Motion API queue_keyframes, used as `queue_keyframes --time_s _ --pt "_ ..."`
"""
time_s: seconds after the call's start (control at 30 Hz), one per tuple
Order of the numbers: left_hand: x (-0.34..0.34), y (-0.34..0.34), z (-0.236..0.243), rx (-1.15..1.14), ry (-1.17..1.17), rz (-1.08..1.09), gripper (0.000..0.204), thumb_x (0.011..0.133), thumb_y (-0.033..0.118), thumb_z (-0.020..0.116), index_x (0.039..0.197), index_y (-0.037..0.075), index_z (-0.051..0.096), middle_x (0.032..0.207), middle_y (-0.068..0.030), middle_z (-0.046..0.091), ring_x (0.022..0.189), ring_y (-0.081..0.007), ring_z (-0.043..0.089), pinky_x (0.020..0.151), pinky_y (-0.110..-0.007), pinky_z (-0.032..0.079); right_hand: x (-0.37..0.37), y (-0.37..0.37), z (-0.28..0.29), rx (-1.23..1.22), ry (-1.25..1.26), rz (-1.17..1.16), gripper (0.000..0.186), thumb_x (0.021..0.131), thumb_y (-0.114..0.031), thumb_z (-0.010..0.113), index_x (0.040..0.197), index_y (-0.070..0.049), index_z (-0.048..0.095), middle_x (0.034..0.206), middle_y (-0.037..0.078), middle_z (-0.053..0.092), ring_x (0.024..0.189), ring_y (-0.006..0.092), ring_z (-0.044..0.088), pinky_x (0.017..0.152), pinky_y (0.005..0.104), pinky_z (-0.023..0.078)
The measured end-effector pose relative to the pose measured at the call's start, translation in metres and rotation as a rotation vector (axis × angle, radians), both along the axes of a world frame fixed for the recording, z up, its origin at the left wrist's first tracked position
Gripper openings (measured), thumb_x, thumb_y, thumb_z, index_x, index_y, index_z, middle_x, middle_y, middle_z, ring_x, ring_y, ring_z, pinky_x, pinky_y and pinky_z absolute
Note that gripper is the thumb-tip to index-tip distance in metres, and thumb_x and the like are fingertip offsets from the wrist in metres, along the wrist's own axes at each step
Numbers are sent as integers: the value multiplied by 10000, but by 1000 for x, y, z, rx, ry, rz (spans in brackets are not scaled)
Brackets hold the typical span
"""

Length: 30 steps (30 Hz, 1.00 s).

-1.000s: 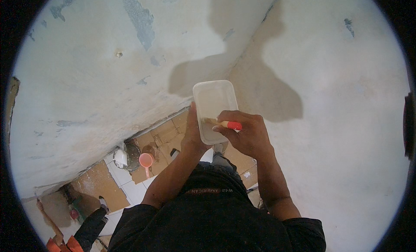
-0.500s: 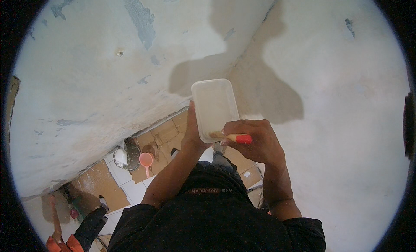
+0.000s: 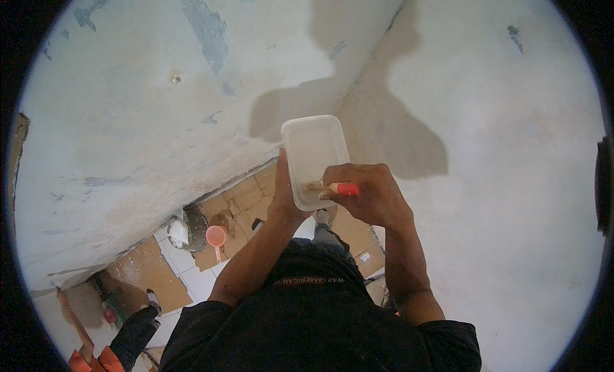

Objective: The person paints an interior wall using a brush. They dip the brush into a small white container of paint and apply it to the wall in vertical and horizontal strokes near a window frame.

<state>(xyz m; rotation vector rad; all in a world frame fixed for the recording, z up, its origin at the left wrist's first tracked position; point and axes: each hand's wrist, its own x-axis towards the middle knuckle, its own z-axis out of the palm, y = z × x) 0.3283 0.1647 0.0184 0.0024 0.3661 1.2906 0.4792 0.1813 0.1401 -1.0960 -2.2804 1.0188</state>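
Observation:
My left hand (image 3: pixel 285 191) is closed round the left side and bottom of a white rectangular plastic tub (image 3: pixel 314 145), holding it up in front of me near the wall corner. A pale, whitish content seems to lie in the tub, though its depth is hard to make out. Over the tub's near right edge, my right hand (image 3: pixel 371 191) grips a paintbrush (image 3: pixel 345 189) with a wooden handle and red end. Its bristles point left, inside the tub's near part. Most of my left fingers are hidden beneath the tub.
Pale walls (image 3: pixel 499 148) with chipped grey patches meet in a corner ahead. Below left, a bucket (image 3: pixel 194 234) and a pink dipper (image 3: pixel 217 236) stand on the floor among cardboard sheets (image 3: pixel 150 273) and white tiles. Another person (image 3: pixel 96 356) in orange and dark clothing reaches toward the wall.
My right hand has moved the paintbrush left and slightly up, farther into the tub. The tub has hardly shifted. The other person's hand has moved up and left along the wall.

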Motion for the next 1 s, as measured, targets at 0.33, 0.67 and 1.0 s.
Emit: queue_keyframes --time_s 0.33,0.67,1.0 --pt "2 0 6 -32 44 7 770 921 711 357 1413 124 428 1299 -174 553 1186 -335 564 1015 -506 476 -11 21 -13 140 87 -91 211 790 -178 794 939 -64 700 922 97 726 770 270 701 692 329 556" --pt "9 1 16 214 598 147 598 621 176 859 1134 57 575 997 -75 656 903 -151 650 733 -316 535 -21 39 -21 202 163 -143 175 826 -173 773 917 -44 697 936 103 728 769 227 694 703 319 546" --pt "8 -1 5 177 530 133 426 807 228 736 1168 87 558 1027 -65 649 910 -151 650 737 -327 551 -28 50 -30 314 230 -200 179 824 -151 770 917 -17 696 939 113 730 785 232 707 713 320 555"
